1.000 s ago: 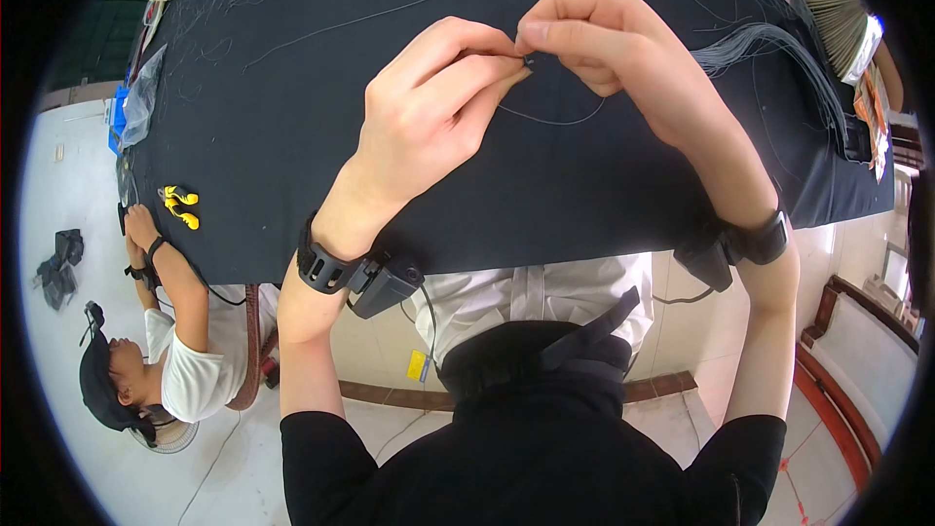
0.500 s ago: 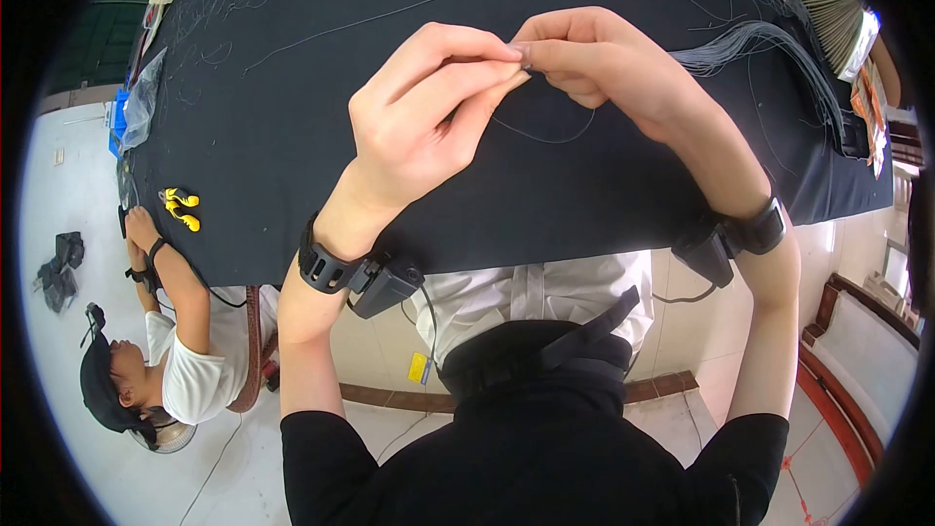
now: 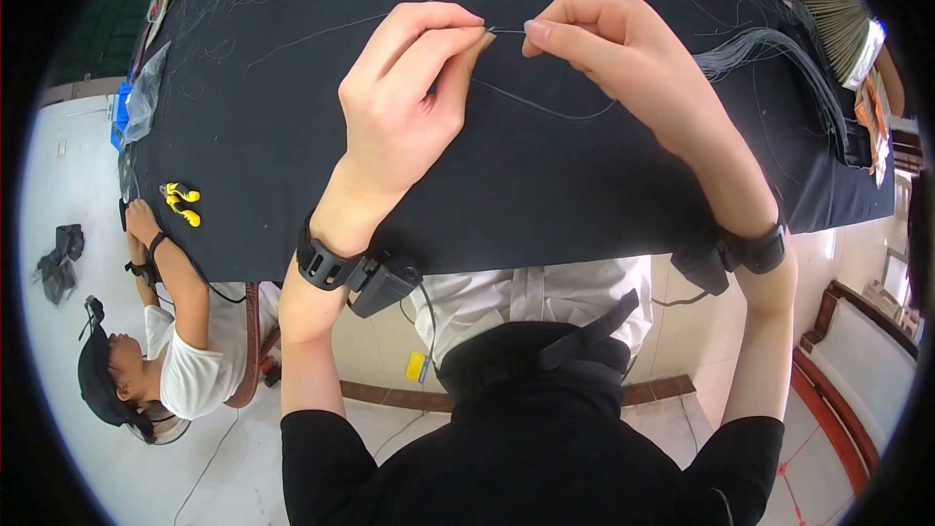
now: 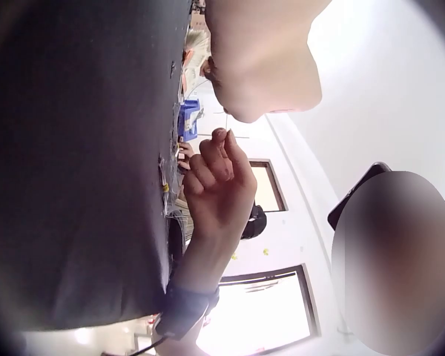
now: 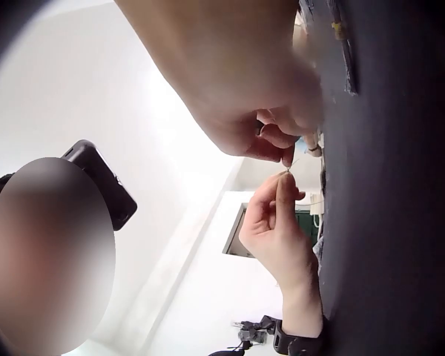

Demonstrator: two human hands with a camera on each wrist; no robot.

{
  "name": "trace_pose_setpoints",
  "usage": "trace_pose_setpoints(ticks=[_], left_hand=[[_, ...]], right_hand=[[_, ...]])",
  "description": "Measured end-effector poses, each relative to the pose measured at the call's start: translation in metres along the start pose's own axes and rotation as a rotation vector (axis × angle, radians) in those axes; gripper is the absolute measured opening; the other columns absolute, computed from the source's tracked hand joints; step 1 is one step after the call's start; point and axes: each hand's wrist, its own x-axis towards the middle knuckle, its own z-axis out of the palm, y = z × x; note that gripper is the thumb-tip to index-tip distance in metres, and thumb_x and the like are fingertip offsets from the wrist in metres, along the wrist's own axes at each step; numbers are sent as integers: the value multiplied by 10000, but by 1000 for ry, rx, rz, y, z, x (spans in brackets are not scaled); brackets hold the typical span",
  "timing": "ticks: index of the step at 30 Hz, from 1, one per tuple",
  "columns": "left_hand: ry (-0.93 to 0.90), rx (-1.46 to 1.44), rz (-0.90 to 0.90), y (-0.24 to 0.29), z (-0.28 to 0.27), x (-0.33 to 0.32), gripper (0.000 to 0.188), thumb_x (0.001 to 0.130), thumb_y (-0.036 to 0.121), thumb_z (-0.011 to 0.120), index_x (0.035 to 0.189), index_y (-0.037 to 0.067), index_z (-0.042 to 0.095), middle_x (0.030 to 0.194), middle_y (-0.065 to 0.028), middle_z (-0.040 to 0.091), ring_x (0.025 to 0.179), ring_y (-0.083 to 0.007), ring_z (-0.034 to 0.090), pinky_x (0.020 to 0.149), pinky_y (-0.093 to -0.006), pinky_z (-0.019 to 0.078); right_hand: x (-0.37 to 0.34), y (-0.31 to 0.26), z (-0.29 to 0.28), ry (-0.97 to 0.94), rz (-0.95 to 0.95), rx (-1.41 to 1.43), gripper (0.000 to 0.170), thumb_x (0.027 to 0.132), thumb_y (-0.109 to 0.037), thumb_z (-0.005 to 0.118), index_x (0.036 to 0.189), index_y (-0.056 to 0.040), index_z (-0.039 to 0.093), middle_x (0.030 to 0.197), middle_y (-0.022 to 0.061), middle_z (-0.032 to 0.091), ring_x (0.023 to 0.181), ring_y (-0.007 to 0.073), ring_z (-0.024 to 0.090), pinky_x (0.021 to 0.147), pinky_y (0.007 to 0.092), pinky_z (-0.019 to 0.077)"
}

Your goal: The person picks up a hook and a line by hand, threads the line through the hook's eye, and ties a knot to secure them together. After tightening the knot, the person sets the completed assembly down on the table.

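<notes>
My left hand (image 3: 404,88) pinches a thin grey cord (image 3: 506,30) between thumb and fingertips over the black cloth. Across a short gap, the thumb and forefinger of my right hand (image 3: 628,58) pinch the same strand, drawn straight between the two hands. A slack length of grey cord (image 3: 545,107) curves below, from under the left fingers toward the right palm. In the right wrist view, the left hand (image 5: 282,230) points its fingertips up at the right hand (image 5: 245,104). Whatever lies inside the left fingertips is hidden.
A black cloth (image 3: 487,205) covers the table. One loose cord (image 3: 321,36) lies beyond the left hand; a thick bundle of grey cords (image 3: 769,44) lies at right. Yellow-and-black cutters (image 3: 181,205) sit at left, near another person (image 3: 195,370).
The fingertips, close together before, have drawn apart: the left hand moved left, the right hand right and slightly up. Cord now shows stretched between them, and the slack curve reaches further right.
</notes>
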Motion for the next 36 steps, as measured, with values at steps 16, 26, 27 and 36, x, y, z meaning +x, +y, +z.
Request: trace_pose_setpoints(ticks=[16,26,27,36], left_hand=[[-102,-21,81,4,3,-2,166,633,-84,654,751,3,577,786,-61,562,669,-199,566,564,-256,468],[-119,-92,111,7,2,-2,168,618,-76,680,756,-2,620,792,-74,595,661,-180,582,567,-236,471],[-120,-93,124,7,1,-2,176,613,-84,683,764,-6,635,795,-81,608,658,-174,591,567,-227,475],[-77,-123,179,10,0,-3,179,591,-83,688,733,-23,599,790,-91,587,643,-197,565,535,-247,462]], right_hand=[[0,7,4,-123,-144,38,202,815,-192,555,852,-1,612,577,-7,511,515,40,419,478,194,317],[0,1,-1,-97,72,275,197,838,-214,543,833,-27,605,522,-87,320,450,5,222,414,185,149],[0,1,-1,-112,114,318,194,839,-209,538,831,-27,603,521,-88,314,449,6,220,413,184,148],[2,7,-5,-214,153,445,183,847,-191,521,839,-19,585,522,-92,305,442,-3,225,407,173,151]])
